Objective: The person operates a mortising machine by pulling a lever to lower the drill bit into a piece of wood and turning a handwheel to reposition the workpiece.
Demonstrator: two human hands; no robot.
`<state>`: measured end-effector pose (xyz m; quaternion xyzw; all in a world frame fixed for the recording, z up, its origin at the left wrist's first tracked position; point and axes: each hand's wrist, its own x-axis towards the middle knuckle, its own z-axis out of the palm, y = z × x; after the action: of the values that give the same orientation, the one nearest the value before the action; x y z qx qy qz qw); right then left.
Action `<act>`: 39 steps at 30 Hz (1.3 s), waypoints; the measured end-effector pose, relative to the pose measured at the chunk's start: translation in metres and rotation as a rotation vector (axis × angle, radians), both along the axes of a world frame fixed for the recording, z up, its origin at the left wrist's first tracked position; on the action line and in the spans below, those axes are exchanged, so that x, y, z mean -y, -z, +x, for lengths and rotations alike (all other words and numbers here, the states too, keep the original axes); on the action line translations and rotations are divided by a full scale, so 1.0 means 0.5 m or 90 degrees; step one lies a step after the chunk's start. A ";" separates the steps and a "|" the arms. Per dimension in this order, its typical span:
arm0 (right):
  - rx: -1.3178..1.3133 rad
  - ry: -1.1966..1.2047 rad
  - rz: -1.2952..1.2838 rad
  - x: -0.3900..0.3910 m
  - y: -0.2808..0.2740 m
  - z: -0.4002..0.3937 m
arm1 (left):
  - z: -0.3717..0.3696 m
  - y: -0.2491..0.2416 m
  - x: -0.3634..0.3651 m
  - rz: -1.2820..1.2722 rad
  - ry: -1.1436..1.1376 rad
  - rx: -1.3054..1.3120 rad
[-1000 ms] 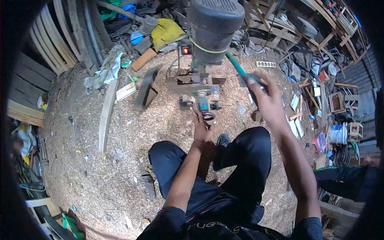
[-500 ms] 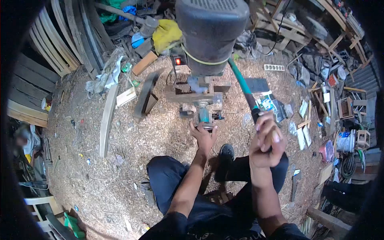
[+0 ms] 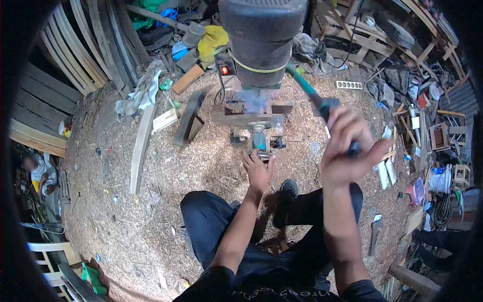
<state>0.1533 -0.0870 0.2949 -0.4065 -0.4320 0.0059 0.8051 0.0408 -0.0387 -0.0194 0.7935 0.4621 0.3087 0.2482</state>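
Observation:
A drilling or mortising machine with a big black motor housing (image 3: 261, 40) stands in front of me. Below it a wooden workpiece (image 3: 241, 119) lies across the machine, with pale smoke or dust around the tool. My left hand (image 3: 258, 173) has its fingers and thumb around a round handwheel (image 3: 262, 155) on the green clamp screw (image 3: 259, 141). On the right, a green lever (image 3: 303, 83) with a black grip slants down from the machine into my right hand (image 3: 349, 146). The fingers curl over the grip and the thumb sticks out; motion blurs them.
Wood shavings cover the ground. A curved board (image 3: 142, 151) and a dark wood block (image 3: 190, 118) lie to the left. A power strip (image 3: 348, 85) lies at the back right. Scrap and timber line the sides. Another person (image 3: 43, 173) sits at far left.
My right hand and the lever's grip have moved slightly up and to the right, and the thumb has swung outward. More smoke or dust shows at the workpiece. The left hand stays on the handwheel.

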 end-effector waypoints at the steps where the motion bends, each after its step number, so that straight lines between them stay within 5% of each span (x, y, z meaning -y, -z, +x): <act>1: -0.023 -0.012 0.032 -0.014 -0.042 0.013 | -0.003 0.001 -0.001 0.005 0.005 0.006; 3: -0.081 -0.119 0.169 -0.065 -0.092 0.059 | -0.004 0.002 0.002 0.010 0.013 0.020; 4: 0.062 0.066 0.121 -0.107 -0.113 0.081 | -0.007 0.004 0.003 0.016 0.019 0.027; 6: 0.177 0.168 0.118 -0.183 -0.162 0.137 | -0.011 0.009 -0.006 0.029 0.032 0.043; 7: 0.151 0.123 0.055 -0.208 -0.173 0.173 | -0.009 0.011 -0.010 0.041 0.033 0.046; 8: 0.291 0.250 0.051 -0.244 -0.199 0.216 | -0.011 0.014 -0.010 0.050 0.035 0.045; 9: 0.254 0.308 -0.032 -0.247 -0.246 0.201 | -0.011 0.014 -0.010 0.059 0.035 0.045; 13: 0.252 0.294 -0.169 -0.334 -0.295 0.295 | -0.010 0.007 -0.004 0.029 0.009 -0.028; 16: 0.328 0.420 -0.230 -0.413 -0.287 0.389 | -0.011 0.008 -0.005 0.007 0.011 -0.029; 23: 0.450 0.374 -0.556 -0.416 -0.243 0.430 | -0.012 0.002 -0.003 -0.052 0.008 -0.043; 25: 0.403 0.279 -0.453 -0.409 -0.154 0.488 | -0.013 0.008 -0.007 -0.042 0.018 -0.051; 27: 0.339 0.374 -0.406 -0.364 -0.072 0.450 | -0.018 0.017 -0.014 -0.064 0.037 -0.045; 31: 0.204 0.207 -0.463 -0.195 0.100 0.322 | -0.059 0.001 -0.039 -0.137 0.126 -0.003; 33: 0.100 0.170 -0.523 -0.128 0.251 0.269 | -0.080 0.007 -0.045 -0.177 0.171 0.073; 34: 0.153 0.279 -0.493 -0.117 0.387 0.253 | -0.087 0.006 -0.044 -0.167 0.170 0.085; 36: 0.016 0.120 -0.637 -0.016 0.432 0.123 | -0.113 0.000 -0.038 -0.230 0.188 0.092; 39: 0.129 0.136 -0.626 0.063 0.612 -0.001 | -0.149 -0.023 -0.029 -0.328 0.215 0.103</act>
<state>0.1530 -0.1188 -0.0111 -0.7774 -0.4102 0.0870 0.4688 -0.0334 -0.0244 -0.0081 0.7431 0.3653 0.1982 0.5245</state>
